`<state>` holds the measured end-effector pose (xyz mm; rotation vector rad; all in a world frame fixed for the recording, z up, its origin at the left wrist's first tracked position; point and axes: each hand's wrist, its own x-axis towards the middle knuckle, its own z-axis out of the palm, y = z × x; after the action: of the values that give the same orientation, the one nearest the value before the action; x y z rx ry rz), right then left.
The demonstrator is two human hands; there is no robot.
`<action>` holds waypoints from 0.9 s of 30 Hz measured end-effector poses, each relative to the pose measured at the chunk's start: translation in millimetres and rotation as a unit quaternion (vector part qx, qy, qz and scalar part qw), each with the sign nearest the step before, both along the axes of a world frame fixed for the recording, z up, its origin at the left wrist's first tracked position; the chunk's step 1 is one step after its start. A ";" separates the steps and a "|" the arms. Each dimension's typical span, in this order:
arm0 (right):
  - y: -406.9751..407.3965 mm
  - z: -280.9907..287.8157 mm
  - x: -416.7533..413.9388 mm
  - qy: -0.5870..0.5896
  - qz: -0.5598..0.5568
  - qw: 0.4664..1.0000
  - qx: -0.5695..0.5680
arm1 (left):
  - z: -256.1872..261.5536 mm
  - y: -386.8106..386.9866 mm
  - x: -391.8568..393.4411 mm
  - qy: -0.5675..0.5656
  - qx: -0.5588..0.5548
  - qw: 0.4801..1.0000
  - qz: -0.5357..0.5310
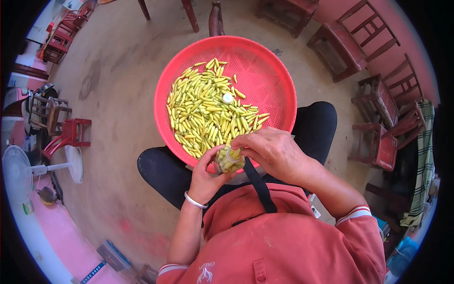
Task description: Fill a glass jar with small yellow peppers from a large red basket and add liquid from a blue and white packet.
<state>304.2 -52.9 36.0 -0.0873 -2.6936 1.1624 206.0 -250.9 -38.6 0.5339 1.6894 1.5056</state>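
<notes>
My left hand grips a small clear jar at the near rim of a red perforated plastic basket. Green-yellow chili peppers fill the jar up to its open mouth. The fingers of my right hand are bent over that mouth; whether a pepper is pinched between the fingertips is hard to make out. A heap of loose yellow-green chili peppers covers the left and middle of the basket. On top of the heap lies a white round cap.
The basket rests close to my knees. Behind it stands a dark wooden leg. Red wooden chairs line the right wall. To the left are a white fan and a small red chair.
</notes>
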 end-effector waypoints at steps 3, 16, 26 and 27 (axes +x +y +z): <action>2.3 2.0 -2.6 0.068 0.019 0.996 0.046 | 1.2 1.2 -1.2 -0.014 -0.025 1.000 -0.010; 9.2 4.4 7.0 -0.012 -0.031 0.995 -0.099 | 4.7 6.8 4.0 0.111 -0.034 0.993 -0.003; -19.0 -4.8 17.9 0.086 -0.035 0.987 0.130 | 2.1 11.3 10.9 0.253 -0.043 0.966 -0.011; -22.8 -5.8 19.1 0.093 -0.054 0.986 0.128 | 0.6 11.0 13.6 0.252 -0.042 0.967 -0.013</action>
<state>323.4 -75.7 30.3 -0.0810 -2.6093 0.7468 219.5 -239.8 -38.1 0.9493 2.1071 1.3421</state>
